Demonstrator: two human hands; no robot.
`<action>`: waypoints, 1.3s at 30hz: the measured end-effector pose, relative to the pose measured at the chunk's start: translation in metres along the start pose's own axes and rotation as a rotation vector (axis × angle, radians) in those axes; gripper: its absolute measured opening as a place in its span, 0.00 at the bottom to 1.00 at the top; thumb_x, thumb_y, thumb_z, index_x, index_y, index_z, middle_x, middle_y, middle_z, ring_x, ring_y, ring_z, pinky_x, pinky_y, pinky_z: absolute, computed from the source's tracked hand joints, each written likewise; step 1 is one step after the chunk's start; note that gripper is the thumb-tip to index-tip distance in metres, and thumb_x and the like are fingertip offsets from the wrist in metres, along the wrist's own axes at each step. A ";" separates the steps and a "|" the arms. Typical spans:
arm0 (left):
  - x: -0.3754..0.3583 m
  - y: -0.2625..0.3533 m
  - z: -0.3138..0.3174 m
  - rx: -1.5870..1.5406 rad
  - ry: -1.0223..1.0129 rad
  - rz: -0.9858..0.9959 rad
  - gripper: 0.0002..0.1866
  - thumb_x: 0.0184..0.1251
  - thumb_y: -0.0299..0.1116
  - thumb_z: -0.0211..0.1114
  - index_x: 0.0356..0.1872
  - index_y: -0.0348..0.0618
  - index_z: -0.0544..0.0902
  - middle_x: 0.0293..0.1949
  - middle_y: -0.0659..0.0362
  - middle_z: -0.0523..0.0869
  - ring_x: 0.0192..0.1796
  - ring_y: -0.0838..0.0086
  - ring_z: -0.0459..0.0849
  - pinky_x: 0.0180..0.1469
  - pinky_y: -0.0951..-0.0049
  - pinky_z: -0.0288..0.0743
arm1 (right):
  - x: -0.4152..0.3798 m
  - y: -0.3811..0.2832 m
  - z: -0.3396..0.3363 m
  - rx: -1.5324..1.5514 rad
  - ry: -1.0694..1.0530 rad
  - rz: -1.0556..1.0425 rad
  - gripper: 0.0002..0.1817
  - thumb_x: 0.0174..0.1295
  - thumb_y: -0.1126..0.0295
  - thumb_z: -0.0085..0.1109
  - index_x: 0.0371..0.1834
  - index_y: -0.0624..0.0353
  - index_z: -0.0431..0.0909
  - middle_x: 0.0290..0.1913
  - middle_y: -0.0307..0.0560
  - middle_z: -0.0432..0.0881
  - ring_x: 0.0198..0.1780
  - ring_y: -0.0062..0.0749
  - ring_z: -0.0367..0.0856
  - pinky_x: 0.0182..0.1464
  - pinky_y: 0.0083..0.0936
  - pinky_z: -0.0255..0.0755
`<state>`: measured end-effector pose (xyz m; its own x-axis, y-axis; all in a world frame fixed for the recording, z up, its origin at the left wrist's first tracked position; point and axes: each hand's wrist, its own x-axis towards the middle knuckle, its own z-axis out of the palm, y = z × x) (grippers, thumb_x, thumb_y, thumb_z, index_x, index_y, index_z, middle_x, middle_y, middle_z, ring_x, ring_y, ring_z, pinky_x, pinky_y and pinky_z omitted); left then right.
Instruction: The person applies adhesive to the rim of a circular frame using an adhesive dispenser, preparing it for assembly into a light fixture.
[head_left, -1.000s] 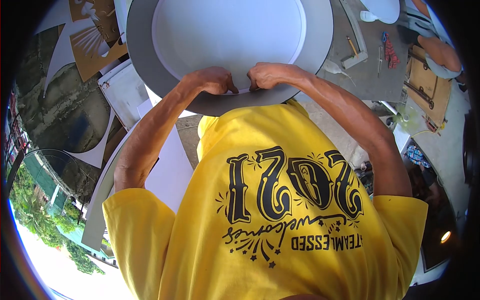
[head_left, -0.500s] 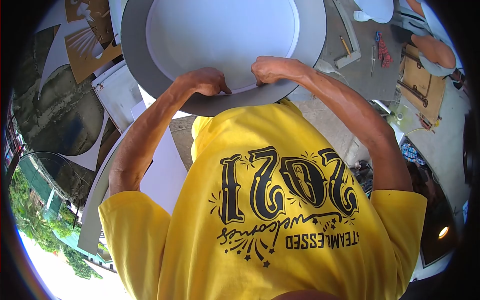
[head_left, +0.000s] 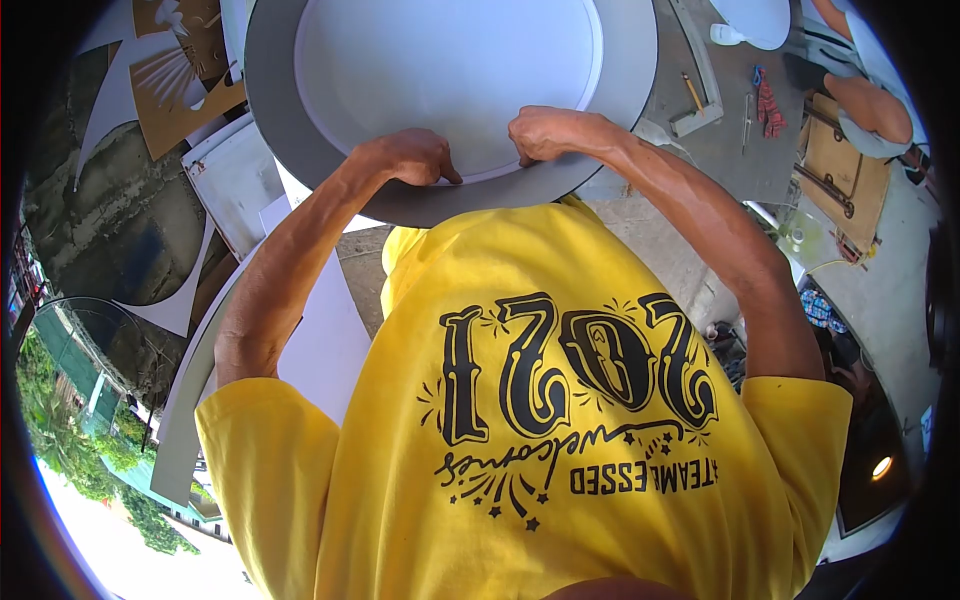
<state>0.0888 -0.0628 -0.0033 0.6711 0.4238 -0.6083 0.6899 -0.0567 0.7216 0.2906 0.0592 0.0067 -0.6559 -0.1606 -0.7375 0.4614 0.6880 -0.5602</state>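
Note:
In front of my yellow shirt lies a large round piece with a wide grey outer ring (head_left: 275,100) and a pale white centre (head_left: 450,70). A thin white strip (head_left: 488,179) lines the ring's inner edge. My left hand (head_left: 408,158) is curled, its fingertips pressed to the strip at the near side. A short gap to the right, my right hand (head_left: 555,135) is also closed, with fingertips pinching down at the same strip. How far the fingers wrap round the strip is partly hidden by the hands.
On the grey table (head_left: 740,165) at right lie a yellow pencil-like stick (head_left: 692,91), a red-patterned item (head_left: 768,108) and a white bottle (head_left: 727,35). Another person's limb (head_left: 870,105) shows beyond, near a brown board (head_left: 850,175). Cut-out brown panels (head_left: 165,120) stand at left.
The round piece has shifted slightly right in view. My right hand has moved a little up and to the right along the inner edge; my left hand stays nearly in place.

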 end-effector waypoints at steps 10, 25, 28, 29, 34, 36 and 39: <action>0.002 -0.005 0.005 -0.014 0.021 -0.021 0.25 0.56 0.22 0.58 0.52 0.61 0.88 0.41 0.56 0.89 0.44 0.63 0.84 0.50 0.65 0.76 | -0.002 0.009 0.004 -0.050 0.077 -0.087 0.12 0.50 0.72 0.60 0.12 0.64 0.75 0.16 0.55 0.71 0.19 0.45 0.65 0.25 0.38 0.65; -0.020 0.005 -0.013 0.166 0.024 -0.314 0.13 0.64 0.41 0.68 0.34 0.41 0.90 0.37 0.48 0.88 0.42 0.52 0.86 0.45 0.59 0.79 | 0.000 0.009 0.006 -0.040 0.074 -0.045 0.08 0.46 0.74 0.58 0.14 0.64 0.78 0.17 0.58 0.71 0.19 0.49 0.64 0.25 0.41 0.64; -0.023 0.009 -0.014 0.138 0.046 -0.342 0.10 0.62 0.36 0.67 0.34 0.39 0.89 0.37 0.48 0.88 0.42 0.52 0.86 0.45 0.59 0.79 | 0.001 0.012 0.009 -0.030 0.108 -0.088 0.07 0.46 0.75 0.58 0.14 0.65 0.78 0.17 0.59 0.70 0.20 0.49 0.64 0.25 0.41 0.63; -0.024 0.010 -0.016 0.138 0.046 -0.340 0.10 0.62 0.36 0.67 0.34 0.39 0.89 0.37 0.48 0.88 0.42 0.52 0.86 0.45 0.59 0.79 | 0.002 0.014 0.011 0.020 0.102 -0.081 0.07 0.45 0.75 0.58 0.14 0.65 0.78 0.17 0.60 0.69 0.20 0.50 0.63 0.25 0.42 0.63; -0.033 0.015 -0.023 0.142 0.024 -0.392 0.08 0.57 0.28 0.65 0.35 0.38 0.89 0.37 0.47 0.88 0.43 0.53 0.87 0.45 0.59 0.80 | -0.001 0.007 0.007 0.017 0.089 -0.082 0.06 0.44 0.75 0.57 0.14 0.65 0.77 0.18 0.61 0.69 0.20 0.51 0.64 0.25 0.43 0.62; -0.032 0.015 -0.024 0.140 0.032 -0.397 0.08 0.57 0.28 0.65 0.35 0.38 0.89 0.38 0.47 0.88 0.43 0.53 0.87 0.45 0.59 0.80 | 0.000 0.008 0.005 0.005 0.091 -0.090 0.06 0.44 0.76 0.57 0.14 0.66 0.77 0.18 0.61 0.69 0.20 0.52 0.64 0.25 0.43 0.62; -0.031 0.012 -0.020 0.128 0.042 -0.395 0.09 0.57 0.27 0.64 0.36 0.38 0.89 0.39 0.47 0.88 0.44 0.52 0.86 0.46 0.59 0.80 | -0.001 0.010 0.007 0.005 0.094 -0.098 0.06 0.44 0.76 0.57 0.14 0.66 0.76 0.18 0.62 0.68 0.20 0.52 0.64 0.25 0.42 0.62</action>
<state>0.0712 -0.0589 0.0308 0.3378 0.4718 -0.8144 0.9223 0.0067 0.3864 0.2996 0.0612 -0.0010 -0.7509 -0.1600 -0.6408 0.3953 0.6683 -0.6301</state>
